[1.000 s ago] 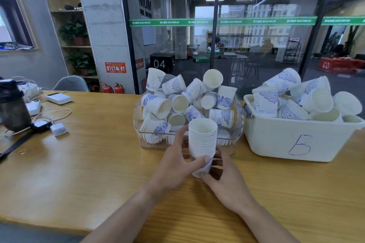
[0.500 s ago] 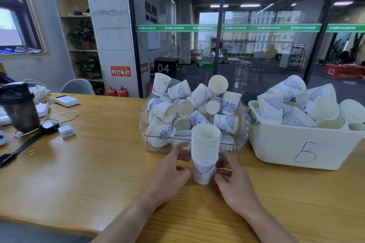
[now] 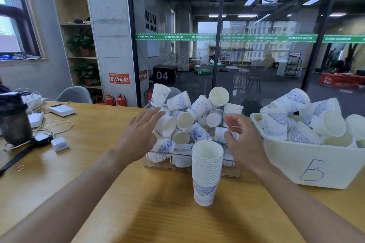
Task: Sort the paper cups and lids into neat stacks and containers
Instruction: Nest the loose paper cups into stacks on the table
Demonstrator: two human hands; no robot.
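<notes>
Desk clutter and the room behind the glass

At nine o'clock on the wooden table (image 3: 59,179) a dark jar (image 3: 13,118), white adapters (image 3: 59,143) and cables are seen; red extinguishers (image 3: 110,99) are placed at eleven o'clock, beside a shelf with plants (image 3: 82,42).

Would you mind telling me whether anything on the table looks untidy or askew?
Yes. Loose cups are heaped every which way above the clear container, and the white tub is overfull too. Only the nested stack stands upright on the table, free of both hands.
</notes>
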